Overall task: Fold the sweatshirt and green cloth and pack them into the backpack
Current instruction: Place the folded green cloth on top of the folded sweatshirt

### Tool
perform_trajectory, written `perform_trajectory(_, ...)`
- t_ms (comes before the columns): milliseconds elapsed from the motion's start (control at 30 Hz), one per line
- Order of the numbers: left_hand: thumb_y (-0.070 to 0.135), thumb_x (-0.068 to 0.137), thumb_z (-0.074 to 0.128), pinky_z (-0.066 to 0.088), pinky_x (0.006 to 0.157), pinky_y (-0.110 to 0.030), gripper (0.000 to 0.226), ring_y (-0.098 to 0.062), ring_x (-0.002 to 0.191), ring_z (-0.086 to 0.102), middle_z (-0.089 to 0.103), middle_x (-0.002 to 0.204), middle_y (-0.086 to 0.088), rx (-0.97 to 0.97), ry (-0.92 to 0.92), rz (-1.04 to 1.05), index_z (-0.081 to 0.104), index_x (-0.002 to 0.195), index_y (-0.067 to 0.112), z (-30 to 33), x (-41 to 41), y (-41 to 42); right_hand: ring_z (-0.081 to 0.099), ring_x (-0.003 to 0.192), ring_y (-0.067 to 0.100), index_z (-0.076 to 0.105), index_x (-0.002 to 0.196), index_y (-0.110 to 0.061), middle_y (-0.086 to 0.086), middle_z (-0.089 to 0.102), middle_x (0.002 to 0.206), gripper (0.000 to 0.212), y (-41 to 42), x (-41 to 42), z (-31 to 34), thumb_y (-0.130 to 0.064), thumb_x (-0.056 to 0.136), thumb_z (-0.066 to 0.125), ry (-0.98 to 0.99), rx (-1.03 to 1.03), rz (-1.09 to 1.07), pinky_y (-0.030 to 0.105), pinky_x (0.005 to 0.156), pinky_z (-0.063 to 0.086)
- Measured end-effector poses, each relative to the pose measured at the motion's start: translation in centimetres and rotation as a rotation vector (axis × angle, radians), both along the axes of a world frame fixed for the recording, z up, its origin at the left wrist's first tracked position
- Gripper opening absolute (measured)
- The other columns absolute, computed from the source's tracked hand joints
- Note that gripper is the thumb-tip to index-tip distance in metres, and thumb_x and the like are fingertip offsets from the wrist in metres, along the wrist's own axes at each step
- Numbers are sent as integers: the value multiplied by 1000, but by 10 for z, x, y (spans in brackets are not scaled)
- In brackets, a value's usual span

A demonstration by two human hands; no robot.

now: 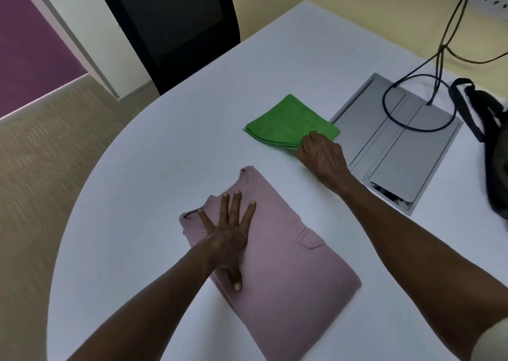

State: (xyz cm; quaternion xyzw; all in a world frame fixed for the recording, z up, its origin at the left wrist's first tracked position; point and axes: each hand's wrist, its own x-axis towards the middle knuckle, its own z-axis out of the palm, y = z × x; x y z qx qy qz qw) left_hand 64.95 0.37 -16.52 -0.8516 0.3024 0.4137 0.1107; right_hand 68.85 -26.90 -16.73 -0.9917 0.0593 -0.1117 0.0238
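A folded pink sweatshirt (286,267) lies on the white table (154,173) near the front. My left hand (228,234) presses flat on its left part, fingers spread and straight. Farther back lies a green cloth (286,120), folded into a small square. My right hand (321,154) pinches its near right corner, fingers curled around the stacked edges. A dark backpack (492,146) sits at the table's right edge, only partly in view.
A grey cable hatch (384,151) is set into the table right of the green cloth, with black cables (439,58) rising from it to wall sockets. A black mesh chair (176,22) stands behind the table at the back left.
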Motion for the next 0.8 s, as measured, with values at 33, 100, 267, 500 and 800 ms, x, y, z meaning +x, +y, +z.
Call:
perform_trajectory(33,46,43,98,-7,99,-85,176,-41,121,-56,-65,128,-17,0,-3,3,-53,130,21,-2,0,1,44,56,25,51,71,-5,8,47,68,22,1,-4,10,-11,93,53,-36,6,-15,31,46,30)
perform_trajectory(100,50,38,97,-8,96,-86,179,-40,116,-59,-70,119,-15,-1,-17,-2,-57,125,23,-5,0,2,41,58,22,50,71,-7,6,46,70,22,5,-13,33,-14,92,51,-79,38,-62,30,49,27)
perform_trajectory(267,54,39,96,-10,96,-85,175,-39,121,-56,-64,125,-16,-15,-53,-21,-54,124,24,-4,-2,5,44,63,21,47,71,-10,2,45,71,23,39,-58,89,-19,91,52,-96,168,-119,31,53,31)
perform_trajectory(500,53,48,94,4,102,-84,164,-48,141,-33,-35,155,-24,-65,-162,-74,-28,151,12,12,-18,10,56,73,24,59,77,-14,4,55,81,22,141,-168,117,-28,90,48,76,219,16,33,53,38)
perform_trajectory(800,22,89,60,49,73,-36,13,-23,80,64,71,80,-1,-1234,150,1369,67,87,11,39,-85,20,49,49,17,60,61,-16,0,50,59,30,197,-256,65,1,50,82,81,24,111,25,45,20)
